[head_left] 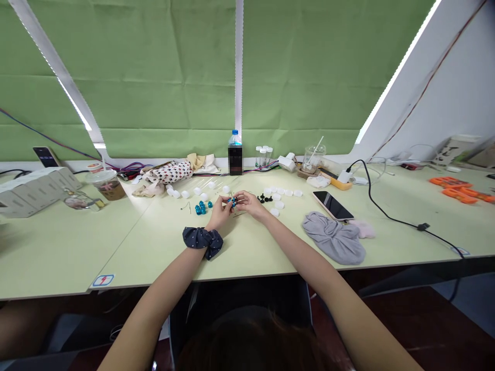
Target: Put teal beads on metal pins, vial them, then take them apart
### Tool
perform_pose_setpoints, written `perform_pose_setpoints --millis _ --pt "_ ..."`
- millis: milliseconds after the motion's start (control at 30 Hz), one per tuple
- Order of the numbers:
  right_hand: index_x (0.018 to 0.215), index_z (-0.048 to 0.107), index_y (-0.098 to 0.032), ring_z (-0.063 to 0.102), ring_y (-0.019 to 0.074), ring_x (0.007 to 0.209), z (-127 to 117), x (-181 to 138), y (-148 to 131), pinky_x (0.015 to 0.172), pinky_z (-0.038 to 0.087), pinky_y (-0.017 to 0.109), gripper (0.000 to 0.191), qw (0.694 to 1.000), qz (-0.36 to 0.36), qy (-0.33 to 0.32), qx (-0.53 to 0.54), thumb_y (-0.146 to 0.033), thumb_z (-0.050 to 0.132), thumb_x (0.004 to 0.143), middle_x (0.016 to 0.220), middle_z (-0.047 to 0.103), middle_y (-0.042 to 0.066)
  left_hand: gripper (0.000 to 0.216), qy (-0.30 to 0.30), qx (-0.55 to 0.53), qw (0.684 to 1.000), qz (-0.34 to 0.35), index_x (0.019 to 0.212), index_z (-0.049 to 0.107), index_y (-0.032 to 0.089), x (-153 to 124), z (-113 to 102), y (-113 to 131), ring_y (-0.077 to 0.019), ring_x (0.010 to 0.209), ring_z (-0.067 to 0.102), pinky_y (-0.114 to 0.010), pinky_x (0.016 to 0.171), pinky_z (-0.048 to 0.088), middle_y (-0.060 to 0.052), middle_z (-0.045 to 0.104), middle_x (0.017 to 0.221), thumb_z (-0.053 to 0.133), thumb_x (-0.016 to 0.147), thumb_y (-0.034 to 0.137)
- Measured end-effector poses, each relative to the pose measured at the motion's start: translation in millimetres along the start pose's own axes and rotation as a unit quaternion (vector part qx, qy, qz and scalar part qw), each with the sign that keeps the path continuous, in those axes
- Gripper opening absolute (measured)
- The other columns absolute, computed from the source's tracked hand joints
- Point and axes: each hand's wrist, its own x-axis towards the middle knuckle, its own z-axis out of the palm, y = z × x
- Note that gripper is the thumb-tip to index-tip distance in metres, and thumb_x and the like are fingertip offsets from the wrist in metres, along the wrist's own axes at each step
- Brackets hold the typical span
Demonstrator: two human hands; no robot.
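Over the middle of the pale table, my left hand [220, 212] and my right hand [251, 203] meet, fingers closed around a small blue and dark piece [232, 202]. Its exact kind is too small to make out. Several shiny blue beads [201, 208] lie just left of my left hand, with a thin bent wire [186, 207] beside them. Right of my right hand is a cluster of small black parts [265, 199]. White caps [277, 197] are spread on both sides, and thin clear tubes or rods [212, 185] lie behind the hands.
A bottle with a blue cap [235, 154] stands at the back beside capped clear vials [263, 156]. To the right are a phone [333, 205], a grey cloth [334, 238] and a black cable [381, 208]. A drink cup [110, 186] and white boxes [36, 190] stand left.
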Motion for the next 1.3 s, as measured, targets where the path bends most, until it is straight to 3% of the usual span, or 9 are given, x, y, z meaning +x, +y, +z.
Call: perform_pose_setpoints --millis 67,200,367,533,700,867,1000,1200,1300 --pt "0.097 0.057 -0.021 0.062 0.0121 0.068 0.7 0.0 -0.2 0.058 0.053 0.024 0.038 1.000 0.016 0.015 0.011 -0.038 0.073 0.067 0.088 0.063 0.003 0.025 0.000 0.005 1.000 0.004 0.091 0.052 0.016 -0.5 0.2 1.4 -0.0072 0.053 0.053 -0.021 0.050 0.043 -0.001 0.056 0.077 0.061 0.079 0.036" --pt "0.079 0.057 -0.016 0.057 0.0122 0.052 0.9 1.1 1.1 0.047 0.050 0.024 0.035 0.994 0.104 0.045 0.007 -0.051 0.058 0.078 0.062 0.059 0.002 0.024 -0.014 0.013 1.000 0.011 0.093 0.052 0.016 -1.2 1.2 0.4 -0.0073 0.054 0.054 -0.021 0.050 0.043 -0.002 0.057 0.081 0.060 0.080 0.034" --pt "0.093 0.059 -0.020 0.060 0.0101 0.065 -1.5 0.7 -1.1 0.059 0.052 0.022 0.039 1.000 0.005 0.017 0.008 -0.034 0.077 0.062 0.080 0.062 0.000 0.024 -0.014 -0.004 1.000 0.004 0.093 0.052 0.016 -0.9 1.2 -1.0 -0.0070 0.053 0.053 -0.021 0.050 0.042 -0.001 0.057 0.077 0.061 0.080 0.034" --pt "0.080 0.059 -0.016 0.054 0.0100 0.050 -0.2 2.5 1.9 0.042 0.045 0.021 0.032 0.994 0.085 0.056 -0.027 -0.047 0.062 0.076 0.064 0.058 0.001 0.024 -0.016 0.003 1.000 0.014 0.093 0.052 0.016 -0.3 0.7 -2.0 -0.0073 0.053 0.053 -0.022 0.049 0.042 -0.002 0.057 0.078 0.060 0.080 0.035" --pt "0.094 0.058 -0.021 0.056 0.0089 0.063 -4.0 2.0 -0.6 0.048 0.047 0.017 0.037 0.998 0.015 0.049 -0.021 -0.035 0.075 0.064 0.081 0.060 0.000 0.025 -0.013 0.014 1.000 0.018 0.093 0.051 0.016 0.7 -0.7 -5.3 -0.0078 0.054 0.053 -0.022 0.051 0.042 -0.001 0.057 0.077 0.059 0.080 0.036" --pt "0.084 0.056 -0.017 0.055 0.0111 0.053 -4.0 1.4 -1.9 0.043 0.048 0.022 0.033 0.992 0.118 0.034 0.006 -0.049 0.062 0.076 0.068 0.058 0.002 0.025 -0.014 0.004 1.000 0.010 0.092 0.051 0.017 0.0 -0.2 -2.4 -0.0080 0.053 0.053 -0.022 0.052 0.042 0.000 0.057 0.072 0.059 0.081 0.037" --pt "0.092 0.056 -0.020 0.060 0.0108 0.068 -3.3 1.2 -1.9 0.059 0.054 0.023 0.039 0.999 0.023 0.012 0.030 -0.032 0.078 0.062 0.083 0.060 0.001 0.024 -0.008 0.004 1.000 0.011 0.092 0.050 0.017 -0.5 0.2 0.3 -0.0078 0.054 0.053 -0.022 0.051 0.042 0.000 0.056 0.073 0.058 0.081 0.036" --pt "0.083 0.055 -0.016 0.058 0.0121 0.055 -2.4 1.7 -0.5 0.048 0.051 0.025 0.033 0.994 0.100 0.028 0.020 -0.047 0.064 0.075 0.069 0.059 0.003 0.025 -0.017 -0.001 1.000 0.016 0.091 0.050 0.017 -1.3 1.1 1.2 -0.0073 0.054 0.053 -0.022 0.052 0.043 -0.002 0.057 0.079 0.060 0.080 0.038" --pt "0.088 0.056 -0.018 0.061 0.0110 0.067 -2.8 0.9 -1.5 0.058 0.054 0.023 0.036 0.999 0.024 0.013 0.017 -0.034 0.076 0.063 0.081 0.061 0.002 0.026 -0.017 -0.009 1.000 0.014 0.090 0.050 0.017 -1.7 1.2 2.0 -0.0074 0.053 0.052 -0.023 0.052 0.043 -0.001 0.057 0.075 0.060 0.080 0.039"
